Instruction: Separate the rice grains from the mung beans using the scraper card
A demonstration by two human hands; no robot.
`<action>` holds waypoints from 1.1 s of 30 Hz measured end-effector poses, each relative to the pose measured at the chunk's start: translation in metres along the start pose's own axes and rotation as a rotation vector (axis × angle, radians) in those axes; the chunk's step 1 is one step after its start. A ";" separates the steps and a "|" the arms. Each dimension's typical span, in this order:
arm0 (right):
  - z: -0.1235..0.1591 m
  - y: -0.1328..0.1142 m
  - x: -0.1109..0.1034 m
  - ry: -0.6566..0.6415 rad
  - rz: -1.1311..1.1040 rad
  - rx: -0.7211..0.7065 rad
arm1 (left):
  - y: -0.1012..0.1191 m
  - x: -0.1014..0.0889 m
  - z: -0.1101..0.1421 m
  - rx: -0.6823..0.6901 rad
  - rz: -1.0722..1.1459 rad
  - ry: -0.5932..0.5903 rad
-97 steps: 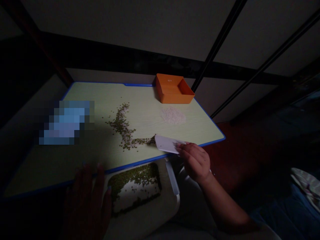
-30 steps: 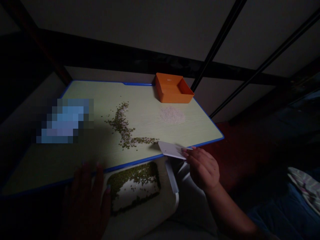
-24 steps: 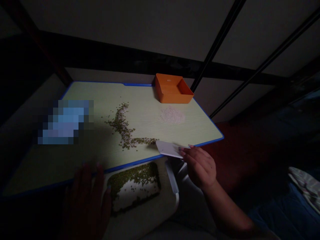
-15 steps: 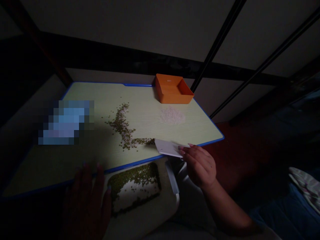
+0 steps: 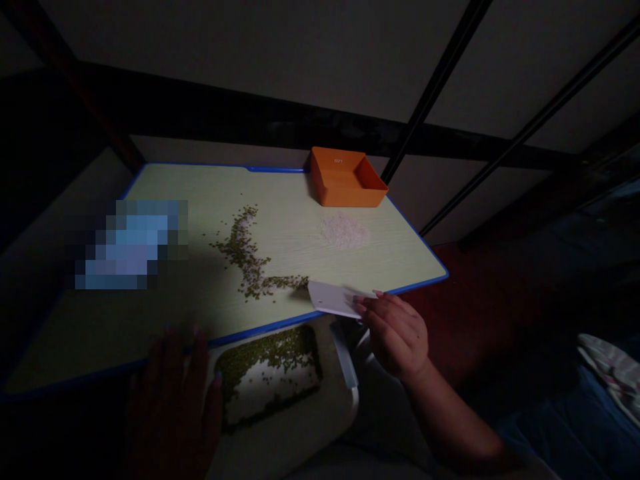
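Note:
My right hand (image 5: 397, 330) grips a flat white scraper (image 5: 333, 300) at the table's front edge. The scraper's left end touches a thin trail of green beans mixed with pale grains (image 5: 245, 257), which widens towards the left. My left hand (image 5: 175, 387) lies in shadow at the table's front edge, fingers outstretched. Between my hands, below the edge, is a pale plastic container (image 5: 325, 417). Many green beans (image 5: 265, 350) lie in it around a bare white patch. A small heap of white rice-like grains (image 5: 345, 231) sits on the table's right half.
An orange open box (image 5: 353, 193) stands at the back right of the pale, blue-rimmed table (image 5: 295, 227). On the left lies a blurred-out bright rectangle (image 5: 133, 243). Dark panelled doors (image 5: 250, 67) rise behind. Blue cloth (image 5: 565, 433) shows at lower right.
My right hand and the scraper have shifted slightly left and towards me. The left hand, the beans and the white heap look the same.

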State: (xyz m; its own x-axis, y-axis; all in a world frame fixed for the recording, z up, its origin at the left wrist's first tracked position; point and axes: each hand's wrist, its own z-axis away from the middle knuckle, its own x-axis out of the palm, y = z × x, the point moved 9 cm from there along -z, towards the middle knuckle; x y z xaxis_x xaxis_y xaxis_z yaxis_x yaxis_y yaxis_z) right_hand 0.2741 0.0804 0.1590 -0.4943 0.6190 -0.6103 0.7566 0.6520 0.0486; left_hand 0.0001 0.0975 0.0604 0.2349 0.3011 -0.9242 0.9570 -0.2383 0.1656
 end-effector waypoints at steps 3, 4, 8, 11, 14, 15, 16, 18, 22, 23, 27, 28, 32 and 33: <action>0.002 0.008 -0.004 0.023 0.024 0.026 | 0.001 -0.002 -0.001 -0.005 0.001 0.004; 0.003 0.012 -0.007 0.047 0.041 0.040 | 0.002 -0.003 -0.001 -0.005 0.003 0.006; 0.007 0.020 -0.017 0.099 0.083 0.053 | 0.005 -0.004 -0.002 -0.017 0.014 0.013; 0.004 0.023 -0.022 0.085 0.086 0.072 | 0.007 -0.005 -0.003 -0.021 0.020 0.020; -0.004 0.045 -0.030 0.112 0.091 0.282 | 0.008 -0.006 -0.004 -0.023 0.023 0.030; -0.006 0.057 -0.032 0.121 0.075 0.383 | 0.008 -0.006 -0.004 -0.024 0.023 0.042; -0.009 0.067 -0.030 0.105 0.031 0.464 | 0.008 -0.007 -0.004 -0.022 0.023 0.053; -0.012 0.085 -0.023 0.084 -0.078 0.593 | 0.009 -0.008 -0.004 -0.012 0.024 0.070; -0.017 0.101 -0.002 -0.005 -0.228 0.689 | 0.010 -0.009 -0.003 -0.005 0.022 0.079; -0.017 0.102 0.002 -0.010 -0.242 0.692 | 0.010 -0.009 -0.003 -0.006 0.021 0.081; -0.021 0.098 0.009 -0.006 -0.256 0.694 | 0.010 -0.010 -0.003 -0.006 0.020 0.061; -0.022 0.097 0.010 -0.007 -0.254 0.691 | 0.010 -0.010 -0.003 -0.009 0.021 0.057; -0.026 0.091 0.012 -0.003 -0.243 0.671 | 0.010 -0.010 -0.002 -0.012 0.026 0.047; -0.026 0.091 0.012 0.000 -0.236 0.666 | 0.010 -0.009 -0.001 -0.014 0.027 0.047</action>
State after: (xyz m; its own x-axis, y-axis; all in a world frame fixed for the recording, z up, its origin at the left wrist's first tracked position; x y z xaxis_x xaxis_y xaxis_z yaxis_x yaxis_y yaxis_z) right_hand 0.3254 0.1586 0.1770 -0.6771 0.4946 -0.5449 0.7304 0.3621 -0.5791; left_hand 0.0075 0.0936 0.0713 0.2682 0.3379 -0.9022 0.9524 -0.2339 0.1955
